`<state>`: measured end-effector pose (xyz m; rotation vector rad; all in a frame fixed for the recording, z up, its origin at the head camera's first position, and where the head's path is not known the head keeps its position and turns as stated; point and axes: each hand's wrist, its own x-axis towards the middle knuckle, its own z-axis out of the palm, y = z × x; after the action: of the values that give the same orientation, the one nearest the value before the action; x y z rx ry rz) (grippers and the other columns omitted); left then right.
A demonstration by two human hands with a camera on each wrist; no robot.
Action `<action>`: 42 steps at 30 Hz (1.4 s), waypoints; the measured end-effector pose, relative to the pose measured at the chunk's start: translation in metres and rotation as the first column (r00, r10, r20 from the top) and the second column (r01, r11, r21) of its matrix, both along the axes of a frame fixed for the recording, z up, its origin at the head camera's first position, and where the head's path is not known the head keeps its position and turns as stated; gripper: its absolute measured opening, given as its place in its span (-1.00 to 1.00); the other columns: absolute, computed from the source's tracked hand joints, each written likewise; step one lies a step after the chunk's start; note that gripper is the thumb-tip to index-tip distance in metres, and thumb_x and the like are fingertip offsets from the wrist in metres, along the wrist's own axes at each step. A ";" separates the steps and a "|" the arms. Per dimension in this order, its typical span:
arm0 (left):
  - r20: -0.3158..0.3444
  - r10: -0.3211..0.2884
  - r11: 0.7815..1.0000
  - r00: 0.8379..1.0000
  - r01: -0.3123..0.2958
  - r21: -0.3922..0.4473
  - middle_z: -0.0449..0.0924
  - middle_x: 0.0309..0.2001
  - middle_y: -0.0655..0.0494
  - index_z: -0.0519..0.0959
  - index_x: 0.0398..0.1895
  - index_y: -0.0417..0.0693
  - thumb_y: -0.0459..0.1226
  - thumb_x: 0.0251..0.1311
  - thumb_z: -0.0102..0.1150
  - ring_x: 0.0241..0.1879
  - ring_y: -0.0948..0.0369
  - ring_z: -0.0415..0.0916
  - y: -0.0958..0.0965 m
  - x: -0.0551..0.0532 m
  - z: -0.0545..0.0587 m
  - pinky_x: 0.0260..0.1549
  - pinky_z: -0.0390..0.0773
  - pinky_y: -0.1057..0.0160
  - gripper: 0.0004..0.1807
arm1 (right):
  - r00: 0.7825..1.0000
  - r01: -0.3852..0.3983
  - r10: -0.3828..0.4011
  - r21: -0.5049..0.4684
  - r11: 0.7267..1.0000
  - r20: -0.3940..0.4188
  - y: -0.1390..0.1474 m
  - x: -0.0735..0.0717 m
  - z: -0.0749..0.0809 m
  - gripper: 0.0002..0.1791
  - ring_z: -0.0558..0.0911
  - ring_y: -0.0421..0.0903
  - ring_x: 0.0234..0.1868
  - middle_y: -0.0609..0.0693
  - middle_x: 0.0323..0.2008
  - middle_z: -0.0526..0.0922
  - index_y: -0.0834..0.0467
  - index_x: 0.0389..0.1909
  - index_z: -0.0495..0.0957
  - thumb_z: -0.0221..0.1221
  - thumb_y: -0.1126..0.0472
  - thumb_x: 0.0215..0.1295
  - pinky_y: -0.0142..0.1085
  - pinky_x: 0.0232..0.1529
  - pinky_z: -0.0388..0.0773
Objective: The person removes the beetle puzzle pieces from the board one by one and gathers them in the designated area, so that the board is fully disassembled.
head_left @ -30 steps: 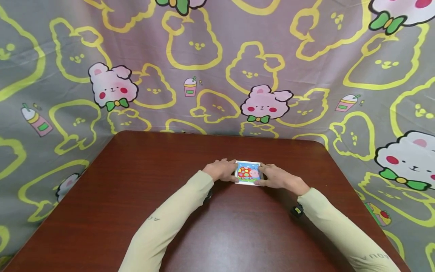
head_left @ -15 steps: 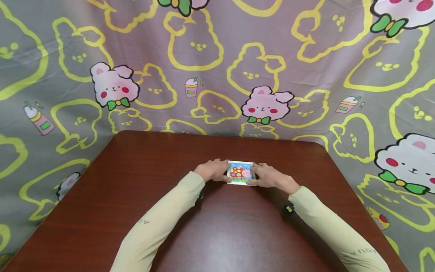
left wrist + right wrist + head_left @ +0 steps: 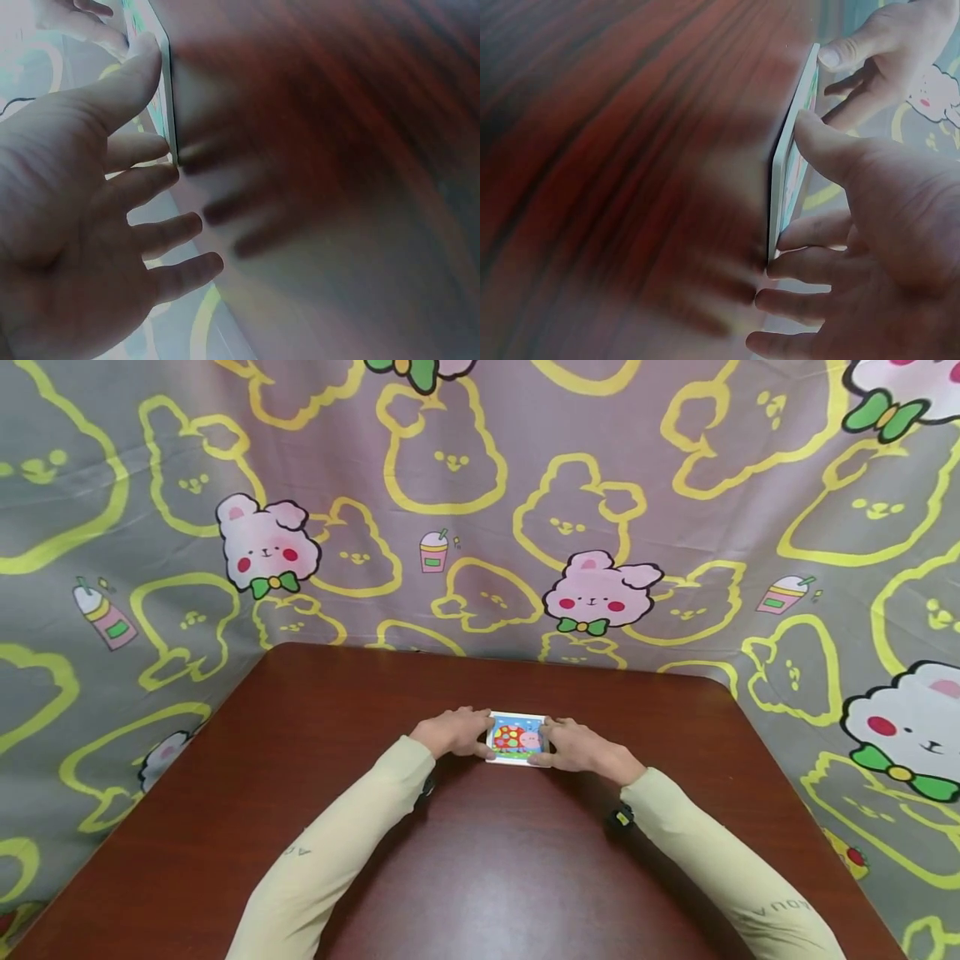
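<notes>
A small flat white-framed picture (image 3: 516, 741), showing a spotted ladybug with a pink face on a blue and green ground, lies on the brown table between both hands. At its left side my left hand (image 3: 453, 732) has the thumb at the near corner and fingertips near the far corner. In the left wrist view the fingers are straight and spread beside the frame's edge (image 3: 168, 97). My right hand (image 3: 577, 745) mirrors this on the right side. From the right wrist, the thumb (image 3: 814, 135) touches the frame's top edge and straight fingers reach down its side.
The dark red-brown table (image 3: 480, 868) has rounded far corners. A grey curtain (image 3: 480, 535) with yellow outlines and cartoon bunnies hangs behind and at both sides. A small black camera (image 3: 621, 817) sits under the right wrist.
Both hands and the picture have moved together to the left along the table. The finger positions on the frame stay much the same. The head view has turned slightly.
</notes>
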<state>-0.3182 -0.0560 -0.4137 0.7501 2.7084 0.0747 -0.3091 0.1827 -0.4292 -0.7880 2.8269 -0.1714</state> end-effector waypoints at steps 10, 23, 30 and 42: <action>0.030 0.035 0.999 0.999 -0.036 0.004 -0.01 0.57 0.06 0.22 0.50 0.12 0.16 0.28 0.13 0.55 -0.09 -0.07 -0.013 -0.002 0.002 0.44 0.13 -0.14 -0.22 | 1.000 -0.004 0.004 0.015 1.000 0.024 -0.013 -0.003 0.002 -0.51 0.45 0.18 0.15 0.29 0.38 0.31 0.13 -0.11 0.52 0.17 -0.24 0.31 -0.04 -0.01 0.47; 0.052 0.053 0.997 0.997 -0.056 0.051 -0.01 0.57 0.00 0.32 0.42 0.08 0.12 0.26 0.18 0.55 -0.11 -0.09 -0.017 -0.003 0.003 0.43 0.17 -0.12 -0.29 | 1.000 -0.016 0.015 0.031 0.999 0.009 -0.017 -0.006 0.009 -0.53 0.47 0.14 0.05 0.11 0.09 0.49 0.12 -0.11 0.52 0.21 -0.21 0.28 0.01 -0.05 0.46; 0.057 0.044 0.997 0.997 -0.048 0.066 0.01 0.56 -0.04 0.29 0.44 0.06 0.11 0.28 0.16 0.55 -0.11 -0.07 -0.018 -0.003 0.002 0.44 0.15 -0.09 -0.28 | 0.999 -0.029 0.029 0.002 1.000 0.016 -0.016 -0.009 0.012 -0.38 0.35 0.28 0.33 0.22 0.32 0.41 0.16 0.26 0.46 0.21 -0.14 0.32 0.17 0.25 0.37; 0.100 0.065 0.996 0.993 -0.071 0.059 -0.06 0.58 0.02 0.17 0.52 0.11 0.15 0.29 0.13 0.57 -0.05 -0.15 -0.017 -0.002 0.000 0.47 0.07 -0.09 -0.20 | 0.997 -0.077 0.070 -0.164 0.983 -0.045 -0.024 -0.019 0.009 -0.46 0.48 0.19 0.20 0.21 0.17 0.56 0.24 0.21 0.51 0.19 -0.04 0.36 0.06 0.24 0.41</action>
<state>-0.3203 -0.0735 -0.4134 0.6539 2.6481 0.2079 -0.3282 0.1588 -0.4201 -0.9382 2.8424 -0.3883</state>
